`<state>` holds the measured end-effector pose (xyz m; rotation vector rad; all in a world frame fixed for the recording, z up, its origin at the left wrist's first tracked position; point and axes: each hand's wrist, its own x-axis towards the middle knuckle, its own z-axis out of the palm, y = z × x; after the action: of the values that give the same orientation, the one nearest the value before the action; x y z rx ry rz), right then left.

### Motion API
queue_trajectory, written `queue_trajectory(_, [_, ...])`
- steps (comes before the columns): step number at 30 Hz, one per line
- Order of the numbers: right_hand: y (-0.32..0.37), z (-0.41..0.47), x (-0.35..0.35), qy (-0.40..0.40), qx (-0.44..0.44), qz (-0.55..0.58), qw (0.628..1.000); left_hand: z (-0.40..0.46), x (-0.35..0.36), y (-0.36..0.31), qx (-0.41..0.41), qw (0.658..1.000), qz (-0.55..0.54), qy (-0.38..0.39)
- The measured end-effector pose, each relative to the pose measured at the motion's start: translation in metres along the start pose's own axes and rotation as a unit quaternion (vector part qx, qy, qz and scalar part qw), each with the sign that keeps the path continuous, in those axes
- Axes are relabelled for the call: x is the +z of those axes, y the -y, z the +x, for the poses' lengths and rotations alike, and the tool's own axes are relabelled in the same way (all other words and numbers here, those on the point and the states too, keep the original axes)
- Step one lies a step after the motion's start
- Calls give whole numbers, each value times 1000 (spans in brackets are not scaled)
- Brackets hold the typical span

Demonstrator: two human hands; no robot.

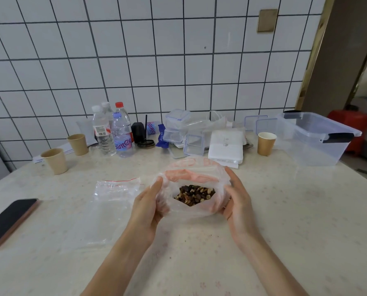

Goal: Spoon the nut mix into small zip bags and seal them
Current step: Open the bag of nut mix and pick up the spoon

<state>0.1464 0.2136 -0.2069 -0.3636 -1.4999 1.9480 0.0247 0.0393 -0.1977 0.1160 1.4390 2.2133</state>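
A thin, pinkish-white plastic bag (194, 174) stands in the middle of the table with its mouth spread open. Inside it lies the nut mix (195, 194), brown and tan pieces. My left hand (149, 207) grips the bag's left edge, fingers curled round the plastic. My right hand (239, 201) holds the right edge in the same way. A clear small zip bag (114, 199) with a red strip at its mouth lies flat on the table just left of my left hand. No spoon shows.
A dark phone (9, 221) lies at the left edge. At the back stand paper cups (55, 161), water bottles (114, 133), small clear lidded boxes (176, 127), a white packet (226, 146), another cup (266, 143) and a large clear tub (319, 137).
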Motion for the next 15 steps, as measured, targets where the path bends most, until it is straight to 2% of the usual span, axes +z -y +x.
queue_trajectory(3, [1, -2, -1, 38, -77, -141, 986, -3, 6, 0, 16, 999, 34, -6])
queue_trajectory(7, [-1, 0, 2, -16, -94, -146, 985, -6, 16, -2, 1, 1000, 16, -20])
queue_trajectory(9, [-2, 5, 3, -57, -58, -140, 987, -6, 20, -2, -10, 1000, -13, -27])
queue_trajectory(12, [-6, 16, 5, -112, 54, -79, 989, -3, 19, -5, -35, 997, -64, -40])
queue_trajectory(15, [-10, 25, 6, -142, 173, 37, 974, 1, 14, -9, -118, 972, -201, 36])
